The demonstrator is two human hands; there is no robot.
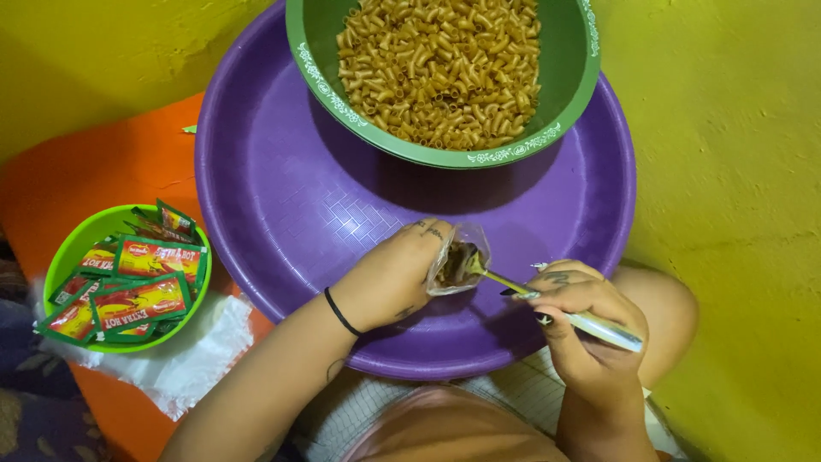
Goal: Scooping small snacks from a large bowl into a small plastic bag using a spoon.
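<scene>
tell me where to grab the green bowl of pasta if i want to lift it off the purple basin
Grip the green bowl by its flared rim, probably with one hand on each side, left and right. The rim juts out past the wall, giving fingers a lip to hook under, and the bowl looks heaped with macaroni, so a two-sided hold should keep it level. Its near edge overhangs the purple basin, leaving room below.

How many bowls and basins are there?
3: a green bowl of macaroni at the top, the purple basin under it, and a small lime bowl of sachets at left. Others may lie outside the view.
</scene>
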